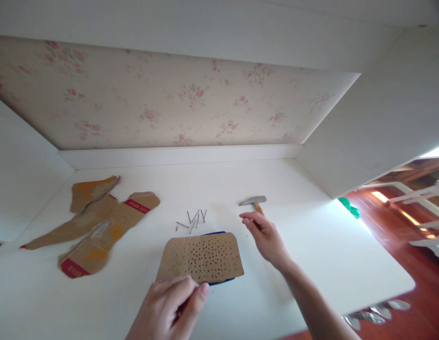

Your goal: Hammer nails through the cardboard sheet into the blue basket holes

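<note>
A tan cardboard piece dotted with many small holes lies on the white table, with something blue showing beneath its edges. My left hand is closed at the cardboard's near edge, its thumb pressed beside the index finger; what it holds, if anything, is hidden. My right hand is to the right of the cardboard, thumb and index fingertips pinched together. Anything between those tips is too small to make out. A hammer with a grey metal head lies just beyond; its wooden handle passes out of sight behind my right hand.
Several loose nails lie beyond the cardboard. Torn cardboard scraps with red and orange marks are on the left. White panels and a floral backing enclose the table's back. Its right edge drops to a reddish floor.
</note>
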The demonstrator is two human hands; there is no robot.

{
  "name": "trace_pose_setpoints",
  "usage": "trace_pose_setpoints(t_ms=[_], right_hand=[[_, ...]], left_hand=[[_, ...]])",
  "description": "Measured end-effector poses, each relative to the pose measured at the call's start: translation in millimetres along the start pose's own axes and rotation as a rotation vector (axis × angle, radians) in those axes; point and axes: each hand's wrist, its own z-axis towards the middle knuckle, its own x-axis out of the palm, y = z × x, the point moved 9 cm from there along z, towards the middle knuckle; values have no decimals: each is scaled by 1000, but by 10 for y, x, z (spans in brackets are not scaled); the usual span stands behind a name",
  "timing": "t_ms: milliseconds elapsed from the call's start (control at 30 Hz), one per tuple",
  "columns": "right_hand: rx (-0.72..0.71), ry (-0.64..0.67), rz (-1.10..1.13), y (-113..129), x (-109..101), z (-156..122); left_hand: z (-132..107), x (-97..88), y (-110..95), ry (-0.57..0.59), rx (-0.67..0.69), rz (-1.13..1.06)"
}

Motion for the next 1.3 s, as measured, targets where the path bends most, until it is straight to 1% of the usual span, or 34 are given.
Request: trace_pose_setpoints(t_ms=[33, 67, 100, 167, 233, 300, 400, 500, 700, 800, 967, 1033, 1100, 1200, 1300], right_hand=[[83, -58, 193, 8, -46, -111], [149, -80, 353, 27, -36, -217], [180, -81, 458, 71, 2, -307], [159, -118, 550, 173, 53, -427], [151, -138, 539, 201, 127, -485], [113, -145, 474, 214, 185, -498], [49, -151, 390, 233, 223, -496], [24, -148, 377, 242, 235, -503], [-69, -153, 355, 342, 219, -481], [-127, -132, 329, 414, 217, -463], [-156, -130, 309, 443, 202, -466], [-150, -135, 306, 434, 199, -461], [-138, -133, 313, 425, 200, -450], [-132, -120, 329, 427, 201, -438], [-141, -101, 340, 430, 208, -444]], left_hand=[[72, 21, -6, 35, 7, 2], [135, 38, -9, 57, 12, 10], [188, 62, -27, 75, 33, 22], [258, 142, -101, 111, 99, 54], [287, 247, -203, 143, 179, 78], [295, 351, -267, 168, 220, 87], [301, 479, -240, 204, 186, 69], [301, 549, -167, 228, 144, 41], [314, 545, -121, 222, 115, 2], [339, 541, -109, 244, 80, -20], [443, 512, 7, 355, -116, -181], [506, 486, 37, 381, -165, -236], [583, 447, 59, 353, -181, -262], [677, 401, 89, 225, -180, -288], [697, 426, 62, 118, -120, -319]])
